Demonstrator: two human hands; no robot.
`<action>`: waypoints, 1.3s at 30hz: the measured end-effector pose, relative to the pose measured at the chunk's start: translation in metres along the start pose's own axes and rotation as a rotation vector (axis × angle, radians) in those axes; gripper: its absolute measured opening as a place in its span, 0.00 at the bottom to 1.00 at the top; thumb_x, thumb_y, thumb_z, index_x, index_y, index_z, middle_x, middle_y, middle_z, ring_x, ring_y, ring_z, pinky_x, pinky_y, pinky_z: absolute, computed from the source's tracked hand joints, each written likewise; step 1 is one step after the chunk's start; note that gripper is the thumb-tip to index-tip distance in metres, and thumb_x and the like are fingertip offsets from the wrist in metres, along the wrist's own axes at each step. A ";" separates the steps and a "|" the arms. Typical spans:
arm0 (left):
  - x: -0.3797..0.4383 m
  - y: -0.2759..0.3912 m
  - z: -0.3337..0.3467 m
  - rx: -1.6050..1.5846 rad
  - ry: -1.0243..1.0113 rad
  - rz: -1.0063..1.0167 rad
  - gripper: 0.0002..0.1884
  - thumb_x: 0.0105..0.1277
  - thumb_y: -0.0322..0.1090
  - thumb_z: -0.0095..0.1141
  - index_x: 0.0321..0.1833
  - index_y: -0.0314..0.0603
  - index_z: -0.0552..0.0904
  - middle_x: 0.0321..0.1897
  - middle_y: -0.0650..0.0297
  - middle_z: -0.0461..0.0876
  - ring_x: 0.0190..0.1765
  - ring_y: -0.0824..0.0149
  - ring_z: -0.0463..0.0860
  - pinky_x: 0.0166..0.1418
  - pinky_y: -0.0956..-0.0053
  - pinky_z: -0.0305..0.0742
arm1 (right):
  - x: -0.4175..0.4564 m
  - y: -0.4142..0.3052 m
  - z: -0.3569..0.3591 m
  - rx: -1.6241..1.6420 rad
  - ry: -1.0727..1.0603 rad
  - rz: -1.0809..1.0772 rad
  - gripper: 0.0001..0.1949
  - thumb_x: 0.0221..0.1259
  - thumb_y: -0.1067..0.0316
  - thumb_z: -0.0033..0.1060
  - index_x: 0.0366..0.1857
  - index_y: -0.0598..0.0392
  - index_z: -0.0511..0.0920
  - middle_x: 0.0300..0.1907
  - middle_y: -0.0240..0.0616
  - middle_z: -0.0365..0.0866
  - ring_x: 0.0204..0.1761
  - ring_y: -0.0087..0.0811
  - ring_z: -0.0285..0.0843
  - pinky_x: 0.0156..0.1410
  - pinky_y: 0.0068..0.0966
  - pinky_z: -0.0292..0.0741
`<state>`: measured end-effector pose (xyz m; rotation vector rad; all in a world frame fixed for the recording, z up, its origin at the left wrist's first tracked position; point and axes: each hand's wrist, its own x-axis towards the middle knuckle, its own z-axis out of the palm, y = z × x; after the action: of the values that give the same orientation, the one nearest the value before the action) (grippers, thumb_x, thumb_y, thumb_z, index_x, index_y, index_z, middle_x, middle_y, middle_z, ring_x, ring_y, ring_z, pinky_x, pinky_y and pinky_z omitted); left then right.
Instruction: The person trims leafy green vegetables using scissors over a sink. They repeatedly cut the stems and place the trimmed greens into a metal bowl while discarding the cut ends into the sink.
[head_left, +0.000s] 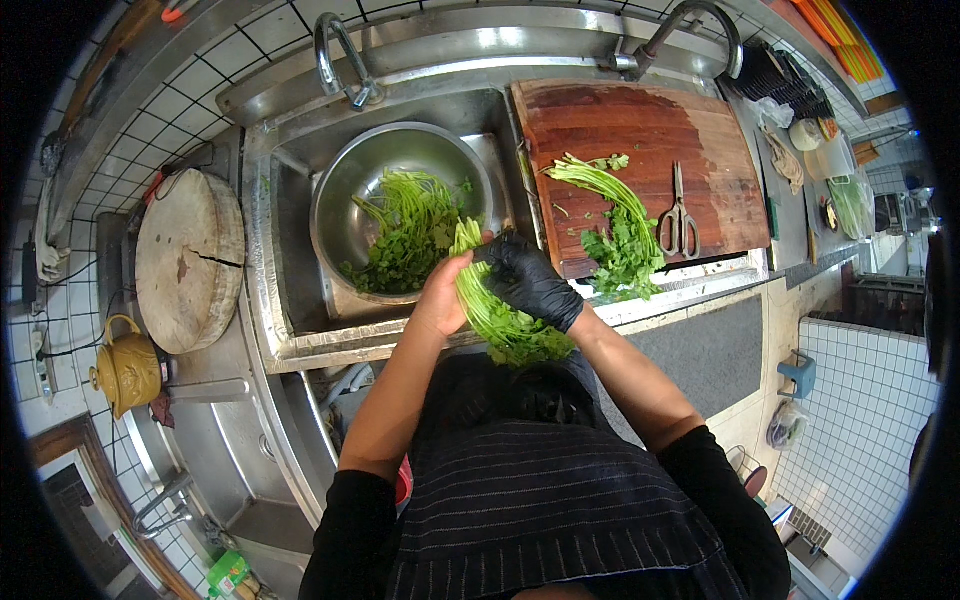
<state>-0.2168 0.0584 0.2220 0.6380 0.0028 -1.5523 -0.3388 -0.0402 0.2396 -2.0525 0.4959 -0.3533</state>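
A bunch of leafy green herbs, looking like cilantro (480, 289), lies in my bare left hand (444, 296), its stems upward and its leaves near my apron. Touching the same bunch is my right hand (529, 277) in a black glove, with curled fingers; whether it grips any stems is hidden. Loose cilantro (412, 225) rests in a large steel bowl (341, 172) just beyond my left hand. Another bunch (619, 225) lies on the wooden cutting board (637, 124) at the right, its leaves over the front edge. Beside it are scissors (678, 217), handles towards me.
The bowl stands inside a steel sink (296, 247) with a faucet (341, 56) behind. A second faucet (686, 34) rises behind the board. At the left are a cracked round wooden block (191, 292) and a yellow teapot (131, 367). A stool (799, 375) stands on the right.
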 end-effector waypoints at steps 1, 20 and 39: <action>0.001 0.000 -0.004 -0.031 -0.027 -0.022 0.21 0.66 0.38 0.41 0.61 0.38 0.68 0.55 0.55 0.74 0.55 0.60 0.75 0.60 0.62 0.69 | 0.001 -0.005 -0.002 -0.054 0.000 0.023 0.18 0.44 0.73 0.63 0.43 0.51 0.77 0.42 0.45 0.75 0.46 0.45 0.73 0.51 0.35 0.71; 0.002 0.007 -0.010 -0.054 -0.044 -0.035 0.25 0.67 0.39 0.40 0.65 0.36 0.63 0.51 0.59 0.75 0.47 0.65 0.77 0.54 0.67 0.72 | 0.001 0.012 -0.013 0.306 0.054 0.241 0.06 0.60 0.69 0.53 0.37 0.58 0.72 0.32 0.32 0.74 0.34 0.21 0.69 0.40 0.19 0.70; -0.024 0.008 -0.047 -0.143 0.116 0.052 0.23 0.67 0.39 0.41 0.62 0.31 0.64 0.36 0.60 0.74 0.41 0.61 0.76 0.58 0.60 0.67 | 0.004 0.058 -0.032 -0.346 0.258 0.067 0.07 0.48 0.75 0.59 0.32 0.56 0.75 0.31 0.40 0.77 0.32 0.39 0.75 0.40 0.30 0.73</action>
<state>-0.1928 0.0971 0.1947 0.6090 0.1824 -1.4492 -0.3609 -0.0928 0.2057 -2.3281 0.8285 -0.5252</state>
